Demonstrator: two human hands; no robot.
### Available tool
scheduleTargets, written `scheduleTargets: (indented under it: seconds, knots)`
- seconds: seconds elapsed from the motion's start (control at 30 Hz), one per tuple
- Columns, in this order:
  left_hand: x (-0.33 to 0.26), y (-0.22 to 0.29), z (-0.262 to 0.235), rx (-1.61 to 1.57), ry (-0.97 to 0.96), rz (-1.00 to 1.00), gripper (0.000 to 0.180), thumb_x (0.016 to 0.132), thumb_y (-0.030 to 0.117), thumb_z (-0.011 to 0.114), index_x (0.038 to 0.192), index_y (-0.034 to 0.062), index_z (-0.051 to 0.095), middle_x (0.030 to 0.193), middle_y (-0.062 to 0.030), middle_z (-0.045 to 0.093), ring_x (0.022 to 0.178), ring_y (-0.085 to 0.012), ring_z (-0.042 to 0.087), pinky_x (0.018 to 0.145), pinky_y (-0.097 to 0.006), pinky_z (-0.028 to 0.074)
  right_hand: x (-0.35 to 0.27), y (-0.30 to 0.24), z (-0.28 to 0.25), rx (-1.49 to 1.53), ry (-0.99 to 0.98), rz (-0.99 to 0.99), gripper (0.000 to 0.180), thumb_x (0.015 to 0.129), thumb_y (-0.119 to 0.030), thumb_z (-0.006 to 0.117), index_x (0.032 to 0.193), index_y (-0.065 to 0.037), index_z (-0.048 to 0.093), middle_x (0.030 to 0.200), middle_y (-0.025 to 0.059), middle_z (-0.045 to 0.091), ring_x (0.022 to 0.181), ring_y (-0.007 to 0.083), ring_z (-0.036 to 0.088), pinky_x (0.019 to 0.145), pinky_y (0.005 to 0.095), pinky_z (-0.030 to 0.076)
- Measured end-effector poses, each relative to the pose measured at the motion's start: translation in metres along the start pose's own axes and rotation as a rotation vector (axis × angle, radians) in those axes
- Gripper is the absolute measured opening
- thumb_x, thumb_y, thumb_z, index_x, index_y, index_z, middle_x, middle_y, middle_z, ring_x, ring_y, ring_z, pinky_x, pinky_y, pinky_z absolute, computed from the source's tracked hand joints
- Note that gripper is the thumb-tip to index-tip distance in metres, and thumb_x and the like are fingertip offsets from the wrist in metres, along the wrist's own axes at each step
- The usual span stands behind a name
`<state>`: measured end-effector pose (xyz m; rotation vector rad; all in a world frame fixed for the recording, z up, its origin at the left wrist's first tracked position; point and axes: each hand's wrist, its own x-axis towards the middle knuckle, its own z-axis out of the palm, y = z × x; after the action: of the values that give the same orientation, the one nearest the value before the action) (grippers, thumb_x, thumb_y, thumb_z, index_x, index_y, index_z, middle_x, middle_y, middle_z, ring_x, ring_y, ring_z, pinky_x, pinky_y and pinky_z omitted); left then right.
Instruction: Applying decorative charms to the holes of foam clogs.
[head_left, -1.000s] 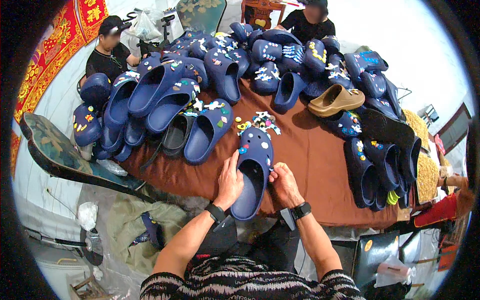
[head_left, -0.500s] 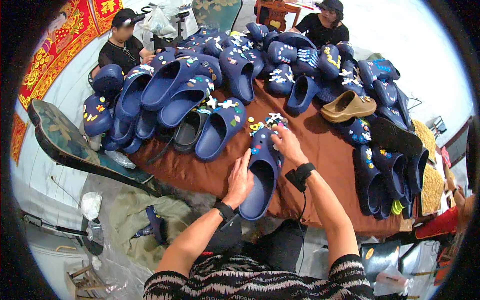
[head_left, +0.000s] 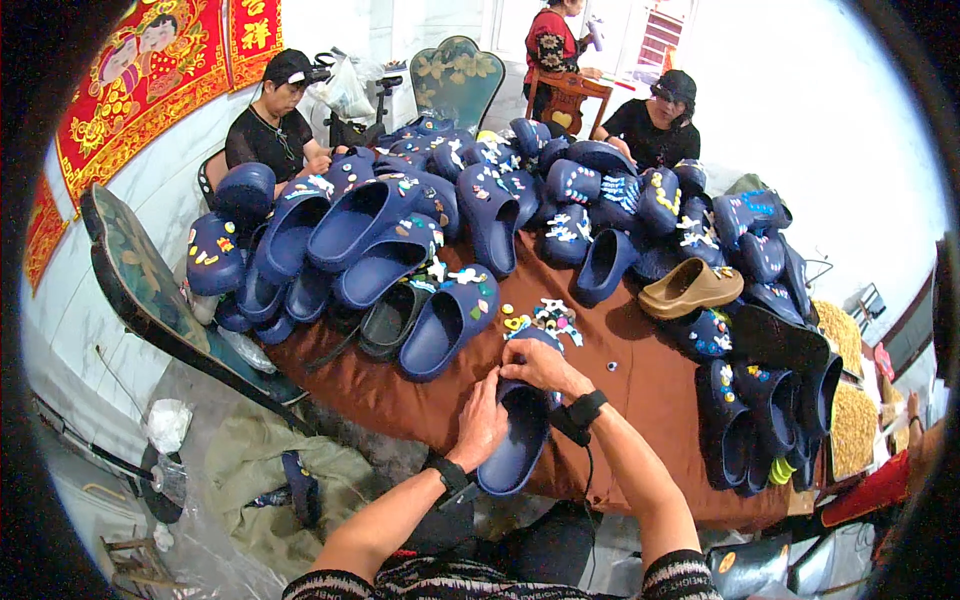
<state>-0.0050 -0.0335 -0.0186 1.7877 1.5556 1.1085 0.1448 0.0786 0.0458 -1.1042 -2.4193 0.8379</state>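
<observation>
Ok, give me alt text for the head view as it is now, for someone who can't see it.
Both hands, left hand and right hand, hold a navy clog at the near edge of a brown-covered table, beside a small pile of colourful charms. Many navy clogs and one tan clog crowd the table, with other people seated beyond.

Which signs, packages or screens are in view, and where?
Red banner: left wall behind the table, red cloth with gold border and figures.
Clear plastic bag: far left, beside a seated person, crumpled.
White bag: floor, lower left, crumpled.
No screens in view.
</observation>
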Motion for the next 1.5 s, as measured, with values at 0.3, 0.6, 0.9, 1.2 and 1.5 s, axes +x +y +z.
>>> scheduleTargets:
  seconds: [0.3,0.6,0.9,1.2,1.5]
  knots:
    - [0.004,-0.007,0.005,0.018,0.055,0.038,0.062,0.086,0.004,0.052,0.145,0.0004,0.033,0.132,-0.0254,0.048,0.118,-0.0462,0.050,0.097,-0.053,0.043,0.000,-0.004,0.004,-0.131,0.033,-0.010,0.027,0.089,-0.026,0.067,0.107,-0.006,0.062,0.095,0.0211,0.069,0.095,0.0393,0.066,0.081,0.0480,0.050]
    - [0.000,-0.010,0.007,0.033,0.103,0.121,0.063,0.086,0.003,0.051,0.146,0.0030,0.033,0.130,-0.0266,0.049,0.115,-0.0470,0.051,0.096,-0.053,0.044,-0.019,0.009,0.019,0.438,0.300,0.059,0.018,0.093,-0.018,0.064,0.094,0.000,0.066,0.088,0.0067,0.067,0.088,0.0182,0.063,0.082,0.0323,0.049]
    - [0.009,-0.002,0.001,0.005,0.060,0.143,0.061,0.085,-0.001,0.050,0.144,0.0055,0.039,0.129,-0.0238,0.051,0.117,-0.0445,0.053,0.097,-0.049,0.045,-0.008,0.050,-0.016,0.364,0.677,0.238,0.021,0.091,-0.016,0.063,0.098,0.003,0.068,0.081,0.0095,0.068,0.079,0.0158,0.063,0.074,0.0321,0.051]
    - [0.004,0.001,0.001,0.003,0.025,0.061,0.062,0.085,-0.001,0.051,0.145,0.0094,0.040,0.132,-0.0211,0.051,0.119,-0.0427,0.052,0.099,-0.050,0.044,-0.038,0.048,-0.006,-0.118,0.347,0.128,0.027,0.087,-0.008,0.061,0.112,-0.004,0.070,0.104,0.0177,0.069,0.097,0.0377,0.066,0.087,0.0443,0.052]
    - [0.006,0.007,-0.003,-0.009,0.001,0.009,0.061,0.086,-0.003,0.048,0.145,0.0103,0.041,0.136,-0.0195,0.049,0.127,-0.0399,0.049,0.108,-0.045,0.040,-0.053,0.037,-0.019,-0.301,0.217,-0.016,0.028,0.087,-0.006,0.058,0.114,-0.009,0.064,0.111,0.0151,0.061,0.106,0.0381,0.060,0.089,0.0461,0.051]
